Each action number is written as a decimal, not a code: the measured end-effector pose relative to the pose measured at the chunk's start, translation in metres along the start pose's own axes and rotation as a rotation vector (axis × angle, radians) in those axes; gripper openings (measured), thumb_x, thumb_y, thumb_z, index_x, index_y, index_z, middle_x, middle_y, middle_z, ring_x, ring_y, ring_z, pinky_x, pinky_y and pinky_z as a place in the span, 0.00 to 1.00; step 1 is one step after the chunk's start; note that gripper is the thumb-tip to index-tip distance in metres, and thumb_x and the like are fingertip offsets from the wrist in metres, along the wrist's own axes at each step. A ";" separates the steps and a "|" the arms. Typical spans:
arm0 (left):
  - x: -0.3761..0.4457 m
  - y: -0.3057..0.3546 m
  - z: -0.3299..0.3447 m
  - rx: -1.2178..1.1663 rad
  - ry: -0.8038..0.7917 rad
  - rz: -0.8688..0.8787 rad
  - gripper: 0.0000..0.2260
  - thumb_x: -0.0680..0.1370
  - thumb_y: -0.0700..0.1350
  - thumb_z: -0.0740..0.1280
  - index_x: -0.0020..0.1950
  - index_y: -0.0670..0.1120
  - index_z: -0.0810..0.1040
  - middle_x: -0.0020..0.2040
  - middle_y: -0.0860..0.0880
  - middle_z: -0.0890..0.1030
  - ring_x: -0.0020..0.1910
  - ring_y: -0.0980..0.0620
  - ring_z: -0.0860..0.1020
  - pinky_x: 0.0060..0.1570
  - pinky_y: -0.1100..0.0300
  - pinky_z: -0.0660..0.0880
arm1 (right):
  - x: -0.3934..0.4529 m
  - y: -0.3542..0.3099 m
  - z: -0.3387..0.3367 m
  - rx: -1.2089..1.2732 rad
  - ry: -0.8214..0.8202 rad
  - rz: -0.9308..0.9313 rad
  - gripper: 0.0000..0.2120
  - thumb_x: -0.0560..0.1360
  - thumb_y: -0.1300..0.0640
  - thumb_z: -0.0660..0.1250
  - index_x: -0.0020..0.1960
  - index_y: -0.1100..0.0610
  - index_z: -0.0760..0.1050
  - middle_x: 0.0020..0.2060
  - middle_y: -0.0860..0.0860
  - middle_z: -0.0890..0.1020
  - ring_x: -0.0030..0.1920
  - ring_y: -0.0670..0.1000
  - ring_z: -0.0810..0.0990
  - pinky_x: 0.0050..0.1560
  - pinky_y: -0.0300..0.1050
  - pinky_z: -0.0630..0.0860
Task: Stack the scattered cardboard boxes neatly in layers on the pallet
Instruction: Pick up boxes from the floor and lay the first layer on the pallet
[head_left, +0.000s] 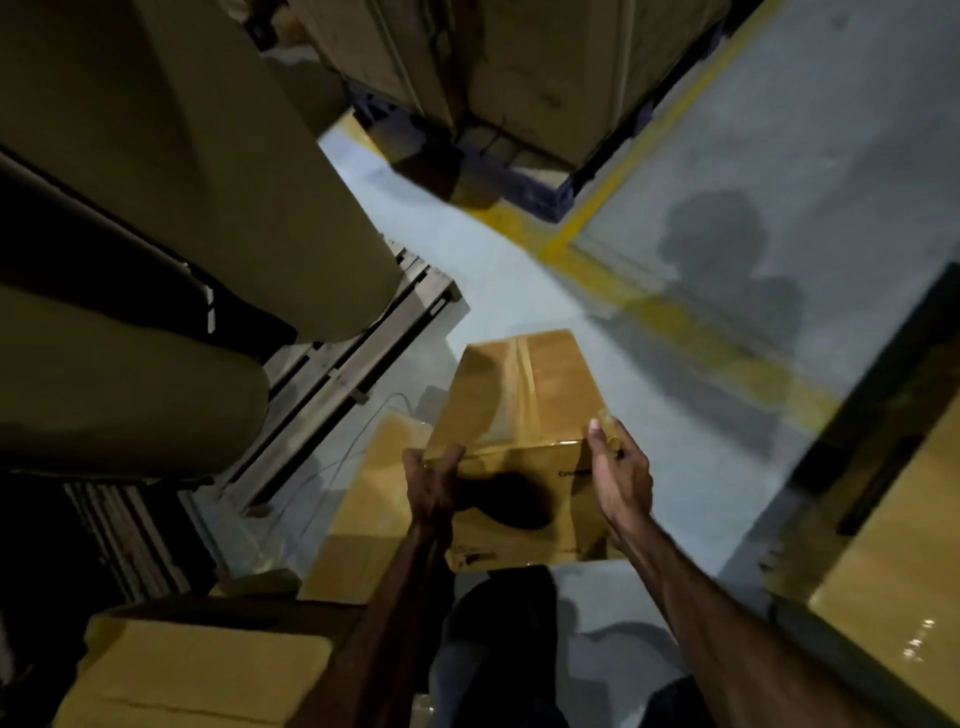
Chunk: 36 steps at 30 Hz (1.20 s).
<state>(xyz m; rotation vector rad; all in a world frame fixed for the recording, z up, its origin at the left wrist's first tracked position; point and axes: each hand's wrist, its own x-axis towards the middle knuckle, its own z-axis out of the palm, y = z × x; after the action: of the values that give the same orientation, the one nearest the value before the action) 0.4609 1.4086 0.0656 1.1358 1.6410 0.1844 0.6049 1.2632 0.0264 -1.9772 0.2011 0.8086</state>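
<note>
I carry a taped brown cardboard box (524, 405) in front of me, above the floor. My left hand (434, 488) grips its near left corner, fingers curled over the top edge. My right hand (615, 470) holds the near right corner, thumb on top. Below and left of it another cardboard box (363, 519) lies on the floor. A third box (202, 670) sits at the bottom left. A wooden pallet (374, 338) lies to the left, under big tan sacks.
Large tan sacks (182, 171) fill the left side. A dark pallet (519, 182) stacked with cartons stands at the top. Yellow floor lines (649, 306) cross the grey concrete. A wrapped stack of boxes (904, 545) rises at the right edge.
</note>
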 end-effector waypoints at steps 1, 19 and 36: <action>-0.027 0.000 0.008 -0.036 0.009 0.025 0.27 0.70 0.56 0.76 0.60 0.45 0.68 0.49 0.45 0.77 0.44 0.47 0.79 0.45 0.49 0.84 | -0.008 0.001 -0.027 0.012 0.018 -0.018 0.28 0.80 0.33 0.64 0.75 0.45 0.75 0.71 0.51 0.80 0.69 0.60 0.78 0.70 0.58 0.75; -0.376 0.027 0.168 -0.124 -0.017 0.423 0.22 0.76 0.60 0.73 0.58 0.49 0.69 0.54 0.44 0.79 0.51 0.42 0.79 0.52 0.45 0.79 | -0.111 -0.055 -0.431 0.264 0.299 -0.262 0.24 0.78 0.44 0.71 0.71 0.50 0.80 0.68 0.52 0.81 0.66 0.58 0.79 0.62 0.47 0.75; -0.610 -0.091 0.294 0.230 -0.474 0.741 0.19 0.76 0.57 0.73 0.58 0.48 0.71 0.53 0.47 0.78 0.53 0.40 0.78 0.52 0.49 0.74 | -0.278 0.176 -0.648 0.651 0.895 -0.015 0.29 0.71 0.37 0.69 0.66 0.53 0.83 0.60 0.50 0.85 0.60 0.56 0.82 0.58 0.50 0.78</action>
<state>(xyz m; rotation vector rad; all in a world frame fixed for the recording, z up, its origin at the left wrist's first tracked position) 0.6269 0.7877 0.2971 1.7757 0.7877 0.1806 0.6086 0.5826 0.2808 -1.5661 0.8489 -0.2097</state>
